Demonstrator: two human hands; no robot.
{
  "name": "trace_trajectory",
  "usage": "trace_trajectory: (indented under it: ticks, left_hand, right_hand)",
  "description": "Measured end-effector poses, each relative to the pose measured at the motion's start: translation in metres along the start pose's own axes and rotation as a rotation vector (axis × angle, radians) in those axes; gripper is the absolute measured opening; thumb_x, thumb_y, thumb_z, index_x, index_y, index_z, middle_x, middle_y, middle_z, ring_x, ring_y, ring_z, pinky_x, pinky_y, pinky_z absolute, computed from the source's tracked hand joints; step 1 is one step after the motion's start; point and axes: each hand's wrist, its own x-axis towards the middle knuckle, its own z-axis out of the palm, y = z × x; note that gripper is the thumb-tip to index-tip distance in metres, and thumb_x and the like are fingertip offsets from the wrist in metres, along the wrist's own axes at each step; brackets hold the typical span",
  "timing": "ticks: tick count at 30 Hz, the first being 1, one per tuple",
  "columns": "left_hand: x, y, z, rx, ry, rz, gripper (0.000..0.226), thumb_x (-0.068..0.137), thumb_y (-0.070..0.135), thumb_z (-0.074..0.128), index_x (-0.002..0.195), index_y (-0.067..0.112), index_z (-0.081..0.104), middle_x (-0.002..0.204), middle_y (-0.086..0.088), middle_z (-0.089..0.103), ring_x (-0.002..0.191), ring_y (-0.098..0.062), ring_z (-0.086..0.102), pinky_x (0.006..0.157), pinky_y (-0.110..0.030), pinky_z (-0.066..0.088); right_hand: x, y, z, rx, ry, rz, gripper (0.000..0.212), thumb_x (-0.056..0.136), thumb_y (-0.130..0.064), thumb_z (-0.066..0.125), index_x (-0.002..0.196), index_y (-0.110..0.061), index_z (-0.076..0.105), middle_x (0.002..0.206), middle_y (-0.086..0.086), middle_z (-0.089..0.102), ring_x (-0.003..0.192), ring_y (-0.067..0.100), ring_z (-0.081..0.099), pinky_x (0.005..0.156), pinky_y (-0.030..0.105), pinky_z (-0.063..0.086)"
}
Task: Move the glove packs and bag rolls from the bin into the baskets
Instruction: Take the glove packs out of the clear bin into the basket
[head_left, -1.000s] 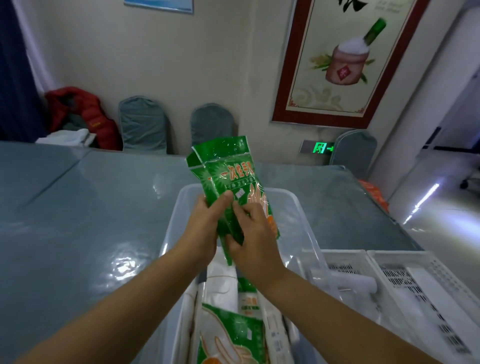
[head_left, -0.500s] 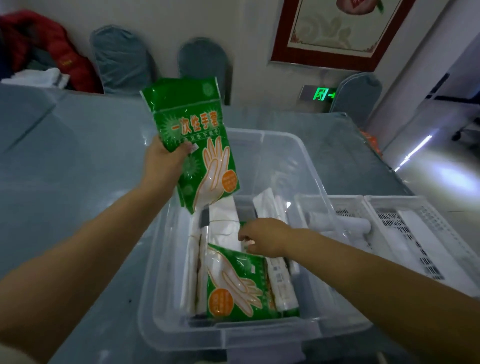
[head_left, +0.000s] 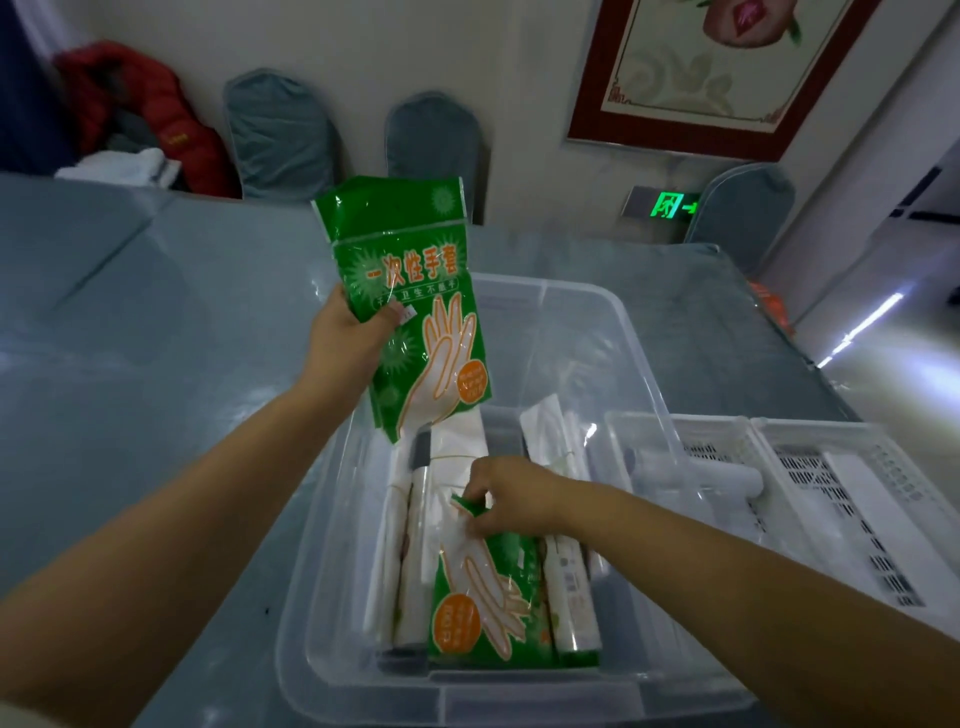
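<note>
My left hand (head_left: 345, 343) holds a stack of green glove packs (head_left: 415, 306) upright above the far left of the clear plastic bin (head_left: 639, 364). Inside the bin lies another green glove pack (head_left: 483, 597), and my right hand (head_left: 511, 493) pinches its upper edge, which is lifted and folded. White bag rolls (head_left: 415, 551) lie lengthwise on both sides of that pack. To the right of the bin stand two white slotted baskets (head_left: 852, 467); the nearer one holds a white roll (head_left: 696, 478).
The bin and baskets sit on a grey-blue table (head_left: 130, 364) covered in glossy film. Several covered chairs (head_left: 280, 135) line the far wall, one with a red jacket (head_left: 140, 104). The floor drops away at the right.
The right hand left the held packs, reached down into the bin and gripped the top of the pack lying there. The left hand keeps the packs raised; the view tilted downward.
</note>
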Motion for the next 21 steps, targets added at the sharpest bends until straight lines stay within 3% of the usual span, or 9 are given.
trace_trajectory:
  ticks: [2,5,8,10,13,17,21]
  left_hand:
    - [-0.001,0.002,0.001,0.003,-0.003,-0.006,0.019,0.084,0.018,0.064,0.098,0.028,0.057,0.097,0.007,0.069,0.088,-0.014,0.067,0.074,-0.034,0.053]
    - [-0.002,0.004,0.002,0.003,-0.017,-0.034,0.018,0.084,0.018,0.064,0.095,0.03,0.057,0.098,0.004,0.069,0.087,-0.015,0.067,0.073,-0.035,0.053]
    - [-0.004,0.01,0.003,0.007,-0.018,-0.035,0.016,0.084,0.016,0.064,0.093,0.028,0.06,0.093,0.005,0.07,0.083,-0.013,0.068,0.068,-0.031,0.053]
    - [-0.004,0.015,0.003,-0.012,-0.008,-0.064,0.015,0.084,0.013,0.064,0.092,0.026,0.061,0.09,0.004,0.07,0.079,-0.013,0.068,0.065,-0.029,0.054]
    - [-0.005,0.022,0.011,-0.068,-0.054,-0.119,0.013,0.084,0.01,0.063,0.09,0.021,0.062,0.088,-0.002,0.071,0.075,-0.016,0.07,0.059,-0.027,0.053]
    - [-0.013,0.03,0.032,-0.171,-0.084,-0.159,0.015,0.085,0.006,0.06,0.085,0.019,0.064,0.077,0.0,0.072,0.064,-0.014,0.07,0.053,-0.024,0.052]
    - [-0.019,0.036,0.047,-0.335,-0.12,-0.324,0.016,0.094,0.02,0.049,0.091,0.012,0.063,0.08,-0.009,0.074,0.07,-0.021,0.071,0.056,-0.029,0.056]
  right_hand:
    - [-0.013,0.001,-0.027,0.037,0.127,-0.03,0.022,0.077,-0.023,0.073,0.093,-0.008,0.072,0.095,0.007,0.059,0.088,0.019,0.056,0.079,0.034,0.048]
    - [-0.038,-0.002,-0.075,0.261,0.317,-0.016,0.014,0.076,-0.013,0.075,0.089,-0.009,0.073,0.067,-0.008,0.055,0.057,-0.001,0.052,0.057,0.017,0.044]
    - [-0.059,-0.011,-0.119,0.367,0.495,-0.024,0.012,0.078,-0.006,0.072,0.084,-0.016,0.073,0.053,-0.011,0.056,0.046,-0.002,0.05,0.047,0.016,0.045]
    - [-0.069,-0.018,-0.145,0.207,0.621,-0.069,0.014,0.08,-0.008,0.07,0.089,-0.017,0.074,0.064,-0.006,0.066,0.054,0.001,0.057,0.055,0.023,0.052]
    - [-0.078,-0.033,-0.168,-0.265,0.814,-0.152,0.015,0.082,-0.015,0.067,0.097,-0.016,0.072,0.083,0.005,0.07,0.073,0.023,0.064,0.067,0.038,0.052]
    - [-0.072,-0.056,-0.152,-0.801,0.84,-0.368,0.016,0.07,-0.008,0.074,0.084,-0.015,0.071,0.072,0.006,0.063,0.063,0.024,0.059,0.053,0.029,0.045]
    - [-0.057,-0.059,-0.114,-0.93,0.827,-0.496,0.011,0.071,-0.006,0.071,0.075,-0.017,0.068,0.072,0.004,0.061,0.064,0.021,0.056,0.056,0.028,0.042]
